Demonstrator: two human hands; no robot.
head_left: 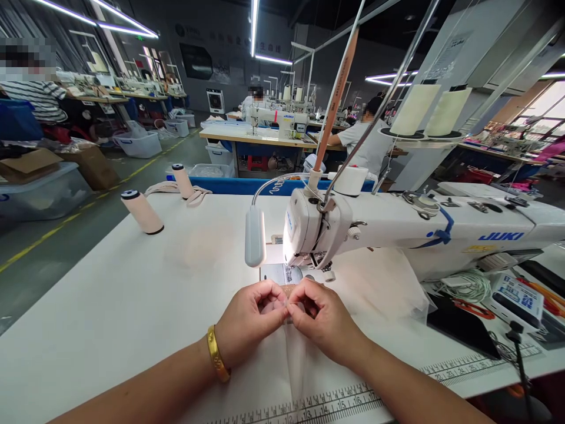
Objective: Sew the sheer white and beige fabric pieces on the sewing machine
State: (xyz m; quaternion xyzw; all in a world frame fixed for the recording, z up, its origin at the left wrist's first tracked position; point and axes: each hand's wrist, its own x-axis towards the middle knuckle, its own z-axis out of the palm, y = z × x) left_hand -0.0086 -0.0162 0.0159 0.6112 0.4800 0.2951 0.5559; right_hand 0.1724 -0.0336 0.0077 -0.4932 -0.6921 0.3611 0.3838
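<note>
My left hand and my right hand meet just in front of the needle of a white JUKI sewing machine. Both pinch the top end of a narrow sheer fabric strip, which runs down the white table towards me. A small beige piece shows between my fingertips. A gold bangle sits on my left wrist. The needle area lies just beyond my fingers, lit by a gooseneck lamp.
Two beige thread spools stand at the table's far left by a beige strap. Scissors with orange handles, cables and a labelled box lie right. A printed ruler runs along the front edge. Other people work at machines behind.
</note>
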